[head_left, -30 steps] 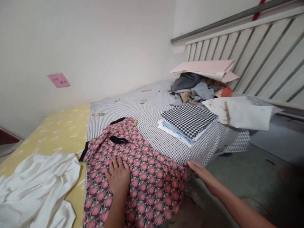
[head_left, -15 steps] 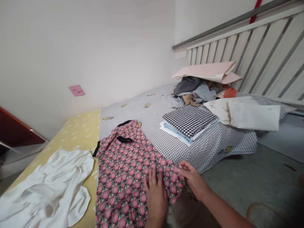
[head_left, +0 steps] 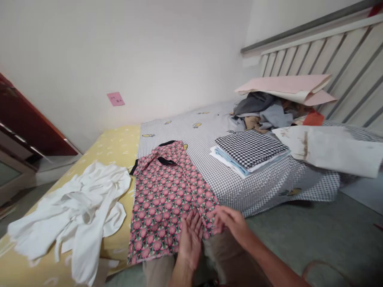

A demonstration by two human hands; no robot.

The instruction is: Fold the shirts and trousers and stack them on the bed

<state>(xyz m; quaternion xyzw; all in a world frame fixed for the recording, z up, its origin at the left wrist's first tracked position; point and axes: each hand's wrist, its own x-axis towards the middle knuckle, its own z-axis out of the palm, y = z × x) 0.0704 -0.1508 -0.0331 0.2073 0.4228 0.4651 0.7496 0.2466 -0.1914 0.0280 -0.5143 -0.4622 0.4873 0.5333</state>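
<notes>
A pink floral dress [head_left: 167,195] with black trim at its neck and sleeves lies spread over the bed, its lower edge toward me. My left hand [head_left: 191,239] rests at the lower right part of the dress, palm turned up, fingers extended and apart, gripping nothing. At the dress's lower right corner, the fingers of my right hand [head_left: 233,223] are pinched on the fabric. A crumpled white garment [head_left: 80,207] lies to the left of the dress. To its right sits a stack of folded cloth [head_left: 251,149] with black-and-white checks on top.
A checked sheet [head_left: 197,131] and a yellow sheet [head_left: 119,139] cover the bed. Behind the stack are piled clothes [head_left: 257,107] under a pink sheet of board [head_left: 287,85]. A white bag-like piece [head_left: 332,147] lies at right, near the slatted headboard [head_left: 326,56].
My left hand has turned from palm down on the dress to palm up. The dress's lower edge now shows. The view has shifted, so things sit further right.
</notes>
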